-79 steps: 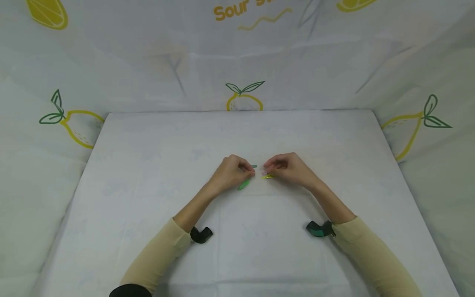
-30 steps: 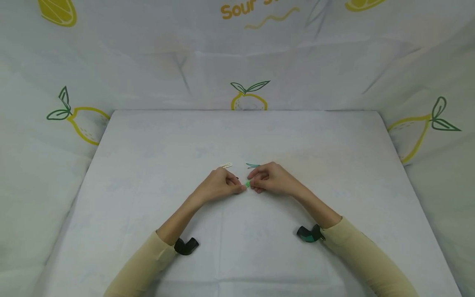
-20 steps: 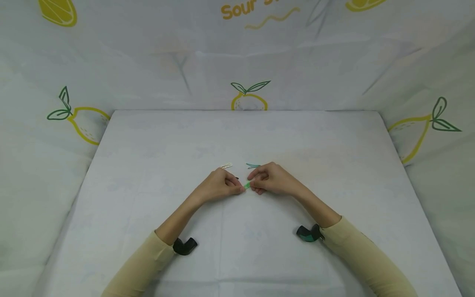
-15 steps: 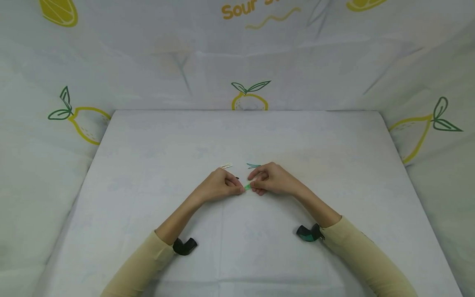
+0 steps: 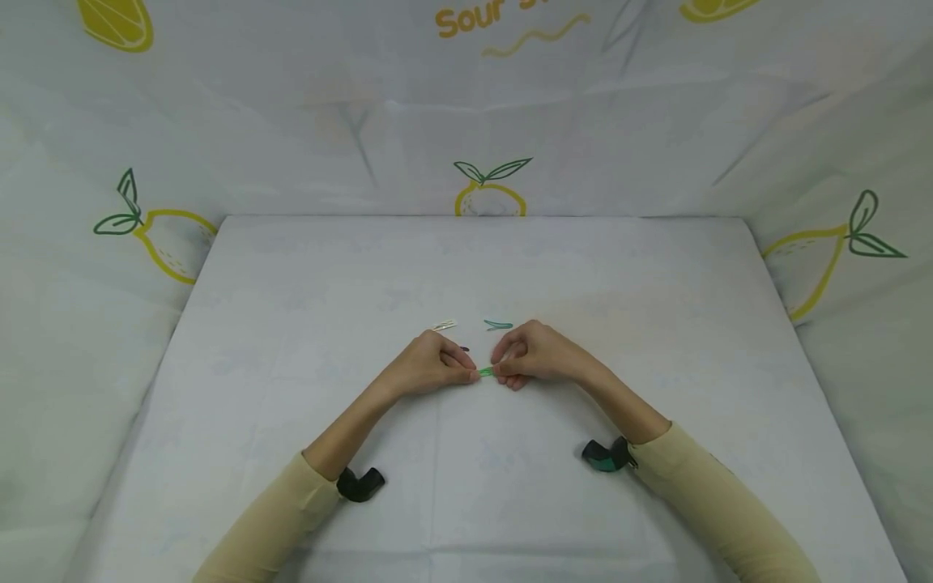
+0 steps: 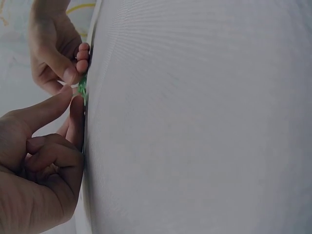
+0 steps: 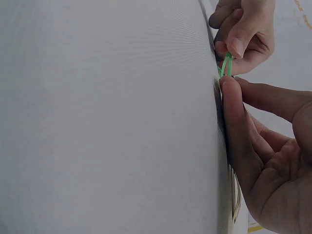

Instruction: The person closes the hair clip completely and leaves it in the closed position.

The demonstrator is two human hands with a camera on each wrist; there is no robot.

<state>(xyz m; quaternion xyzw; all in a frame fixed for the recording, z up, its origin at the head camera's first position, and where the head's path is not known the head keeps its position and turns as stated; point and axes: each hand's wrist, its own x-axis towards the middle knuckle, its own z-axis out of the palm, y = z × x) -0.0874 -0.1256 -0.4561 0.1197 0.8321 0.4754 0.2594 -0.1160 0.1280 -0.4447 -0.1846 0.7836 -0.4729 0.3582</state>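
Just below the centre of the head view, a bright green, slim clip (image 5: pixel 486 372) spans the narrow gap between both hands; the right wrist view shows two thin strips meeting in a narrow point. The left hand (image 5: pixel 432 362) pinches one end between thumb and finger, the right hand (image 5: pixel 543 354) the other. Above them on the matt white, faintly creased tabletop (image 5: pixel 328 275) lie a forked teal clip (image 5: pixel 499 325) and pale, slender clips (image 5: pixel 444 325) partly behind the left hand.
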